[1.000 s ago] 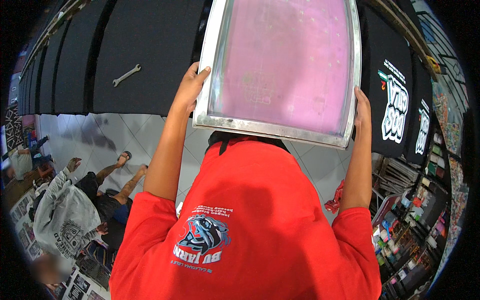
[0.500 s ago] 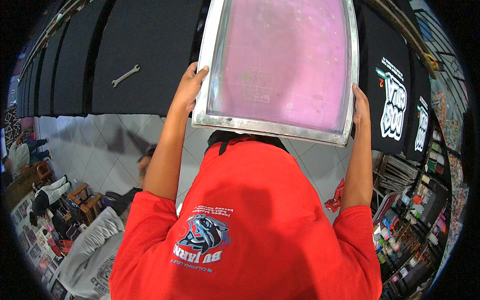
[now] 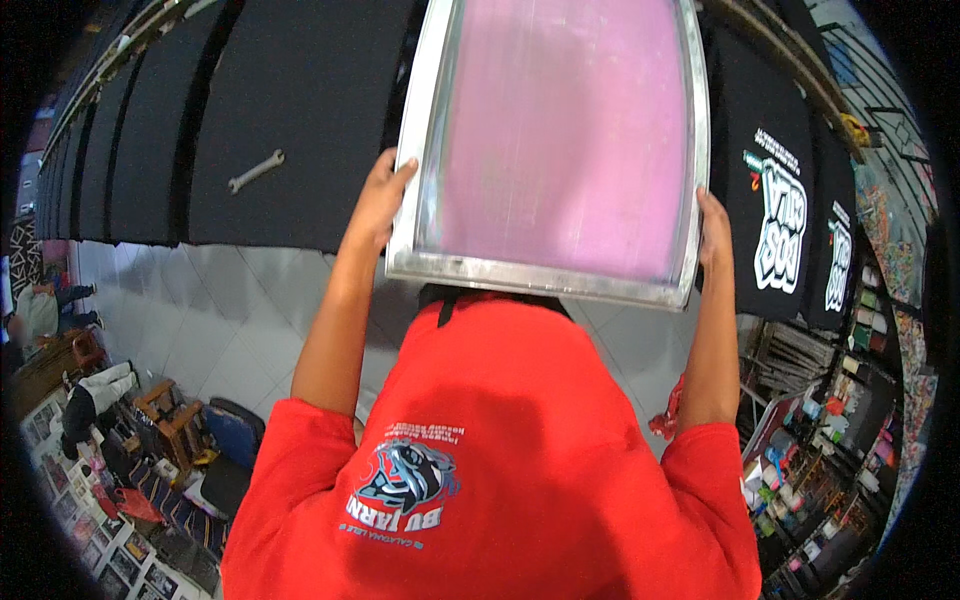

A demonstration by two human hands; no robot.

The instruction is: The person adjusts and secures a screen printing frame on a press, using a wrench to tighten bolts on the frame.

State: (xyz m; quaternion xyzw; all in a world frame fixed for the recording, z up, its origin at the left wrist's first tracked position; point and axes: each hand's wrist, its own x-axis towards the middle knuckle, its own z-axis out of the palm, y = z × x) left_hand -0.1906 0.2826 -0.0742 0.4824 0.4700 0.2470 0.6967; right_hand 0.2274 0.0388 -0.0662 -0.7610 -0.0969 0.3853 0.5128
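Between my two hands is a screen printing frame (image 3: 530, 279), a silvery metal rim around pink mesh. Its far end runs out of the picture at the top. My left hand (image 3: 384, 198) grips the left side of the rim, thumb lying over the metal. On the opposite side my right hand (image 3: 714, 232) clasps the rim, its fingers partly hidden behind it. The frame is above the near edge of the long table, close in front of my body. An open-ended wrench (image 3: 257, 172) lies left of my left hand on black fabric (image 3: 290, 100).
Black shirts with white printed lettering (image 3: 783, 225) lie to the right of the frame. Shelves of colourful containers (image 3: 800, 490) stand at lower right. Behind at lower left are a wooden chair (image 3: 170, 420) and a dark blue chair (image 3: 235, 435). A person (image 3: 45, 310) is at far left.
The whole view has shifted slightly, with the table and frame lower in it. A person in grey at lower left has gone out of view, uncovering the blue chair. Both hands keep their hold.
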